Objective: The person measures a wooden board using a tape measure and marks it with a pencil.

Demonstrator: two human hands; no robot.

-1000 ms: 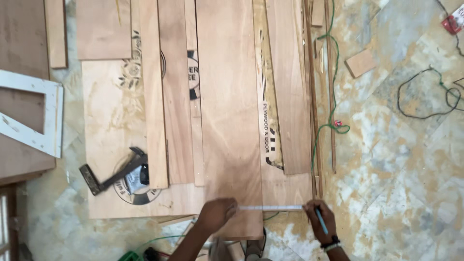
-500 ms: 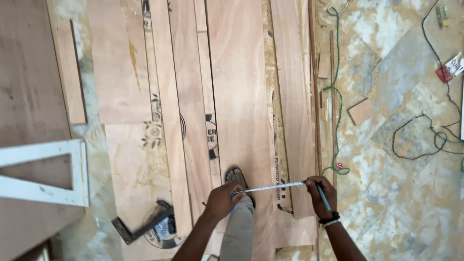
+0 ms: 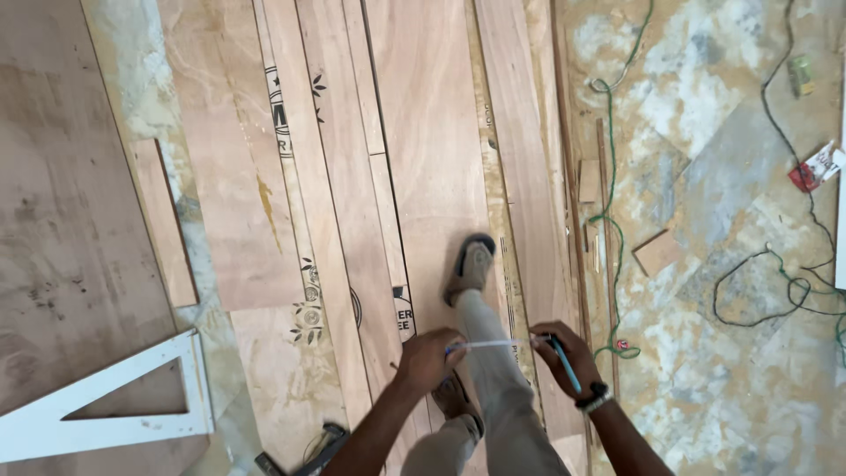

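Since the earlier frame the person has stepped further along the boards: one sandalled foot (image 3: 470, 264) now lands ahead on the wide plywood board (image 3: 432, 159), and the white triangular frame (image 3: 106, 401) has slid lower left. The left hand (image 3: 429, 357) pinches one end of a measuring tape (image 3: 493, 344); the right hand (image 3: 564, 353) clamps the other end together with a blue pencil (image 3: 567, 366), tape stretched above the knee.

Probably a carpentry workshop: plywood boards (image 3: 423, 132), offcuts (image 3: 656, 252) and cables (image 3: 608, 220) cover the floor (image 3: 705, 115).
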